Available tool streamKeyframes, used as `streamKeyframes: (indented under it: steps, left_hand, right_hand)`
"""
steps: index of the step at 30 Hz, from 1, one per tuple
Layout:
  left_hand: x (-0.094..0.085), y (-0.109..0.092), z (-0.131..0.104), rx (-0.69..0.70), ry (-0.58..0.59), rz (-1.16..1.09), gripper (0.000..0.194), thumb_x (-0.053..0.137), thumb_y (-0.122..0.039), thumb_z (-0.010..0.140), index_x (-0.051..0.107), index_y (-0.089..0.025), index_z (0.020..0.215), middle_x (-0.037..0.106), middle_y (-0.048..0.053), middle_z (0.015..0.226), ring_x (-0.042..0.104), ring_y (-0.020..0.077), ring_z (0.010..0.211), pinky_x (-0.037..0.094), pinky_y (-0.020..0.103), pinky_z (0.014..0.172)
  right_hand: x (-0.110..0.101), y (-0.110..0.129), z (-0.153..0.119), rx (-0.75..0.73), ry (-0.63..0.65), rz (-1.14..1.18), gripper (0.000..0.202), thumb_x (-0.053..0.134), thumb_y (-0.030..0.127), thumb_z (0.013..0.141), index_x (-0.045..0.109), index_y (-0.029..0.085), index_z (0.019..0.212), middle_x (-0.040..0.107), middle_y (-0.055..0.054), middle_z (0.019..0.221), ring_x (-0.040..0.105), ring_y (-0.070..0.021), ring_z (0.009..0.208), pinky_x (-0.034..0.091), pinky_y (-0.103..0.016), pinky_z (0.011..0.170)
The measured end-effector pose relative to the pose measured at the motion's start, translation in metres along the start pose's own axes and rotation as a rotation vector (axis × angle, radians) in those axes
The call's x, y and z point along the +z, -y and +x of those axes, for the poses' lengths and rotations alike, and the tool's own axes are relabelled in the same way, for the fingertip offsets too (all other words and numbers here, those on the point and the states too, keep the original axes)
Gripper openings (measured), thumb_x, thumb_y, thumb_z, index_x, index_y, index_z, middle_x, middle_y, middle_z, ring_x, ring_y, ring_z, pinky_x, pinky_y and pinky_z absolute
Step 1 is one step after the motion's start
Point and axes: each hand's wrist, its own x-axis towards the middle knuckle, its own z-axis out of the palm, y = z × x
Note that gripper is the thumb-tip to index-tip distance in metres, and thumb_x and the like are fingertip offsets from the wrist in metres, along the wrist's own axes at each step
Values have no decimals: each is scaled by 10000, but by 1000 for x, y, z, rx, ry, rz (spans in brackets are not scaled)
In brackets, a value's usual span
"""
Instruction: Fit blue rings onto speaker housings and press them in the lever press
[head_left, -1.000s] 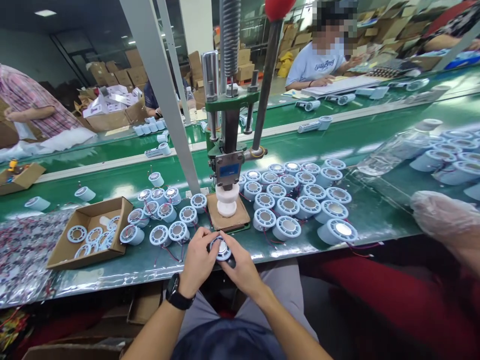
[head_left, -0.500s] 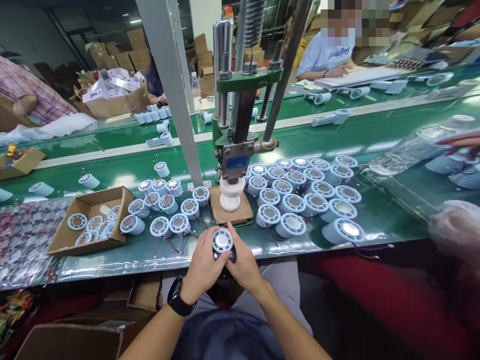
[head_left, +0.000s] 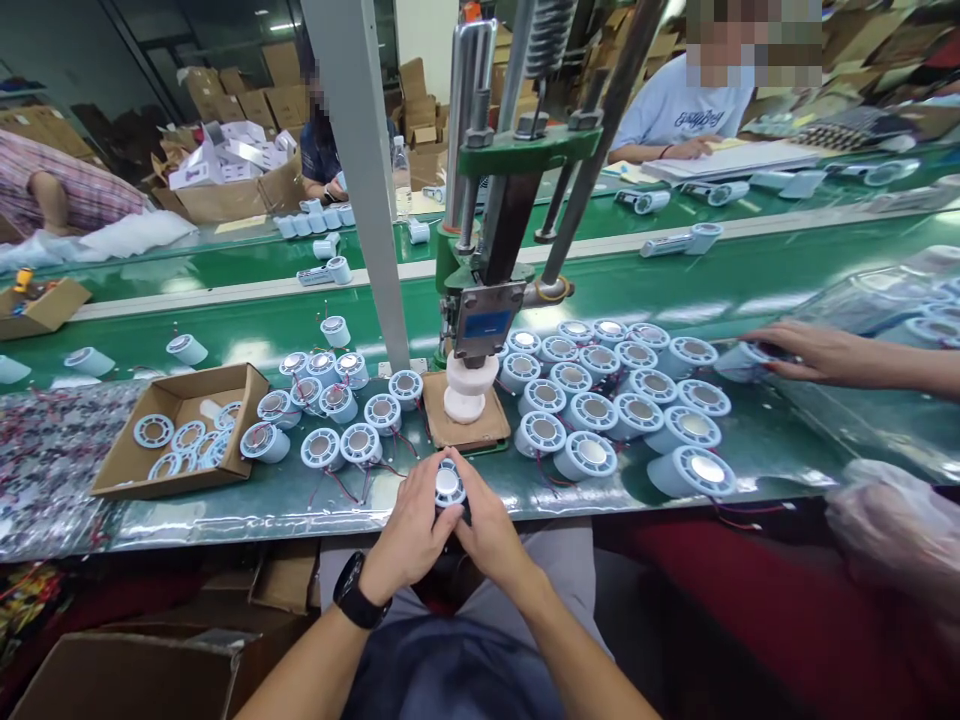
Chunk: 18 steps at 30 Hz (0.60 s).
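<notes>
Just in front of the bench edge, my left hand (head_left: 409, 525) and my right hand (head_left: 486, 520) are both closed around a light-blue round housing (head_left: 450, 484). Its slotted ring and silver centre disc face up between my fingers; its lower part is hidden, with something dark beneath. Beyond my fingertips stands a green hand press (head_left: 491, 310) with a white plastic pressing head above a white round seat (head_left: 463, 404) on a cardboard pad (head_left: 491, 422). Similar housings stand left (head_left: 361, 444) and right (head_left: 592, 453) of the press, several with red and dark wires.
An open cardboard box (head_left: 184, 490) of loose light-blue rings is at left. A grey post (head_left: 360, 170) rises behind. At right, a co-worker's hand (head_left: 817, 352) holds another housing (head_left: 741, 362) beside a clear plastic tray (head_left: 847, 410). Other people sit across the green conveyor (head_left: 615, 285).
My hands have drawn closer around the housing, covering more of its ring. The co-worker's hand has come leftward with a housing to the right group. The view has shifted slightly.
</notes>
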Motion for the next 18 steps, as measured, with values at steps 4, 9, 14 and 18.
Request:
streamKeyframes:
  steps: [4,9,14,18]
  left_hand:
    - [9,3,0,-33,-119,-43,551,539,-213,874,437,-173,1414,522,141,1434,487,265,1334,384,462,1135]
    - [-10,-6,17,-89,-150,-157,505,699,-201,716,616,-170,1213,721,65,1126,676,229,1015,530,360,942]
    - [-51,-18,69,-50,-297,-115,505,758,-265,695,656,-173,1181,726,78,1125,672,253,1025,508,394,970]
    - [-50,-19,116,-5,-276,-214,501,781,-230,683,654,-139,1159,718,109,1129,668,264,1028,505,407,967]
  right_hand:
    - [-22,4,4,-2,199,-112,777,406,82,869,130,184,1587,349,-148,1537,395,-230,1415,442,-419,1132]
    - [-129,56,74,-212,99,-377,677,527,167,896,305,220,1534,437,-114,1478,457,-256,1363,485,-442,1092]
    - [-245,142,211,-367,-517,-516,472,589,173,895,507,115,1357,556,-113,1335,507,-216,1264,443,-461,1121]
    - [-266,163,295,-199,-540,-322,319,443,152,984,547,99,1281,664,-58,1072,611,-66,809,572,-280,843]
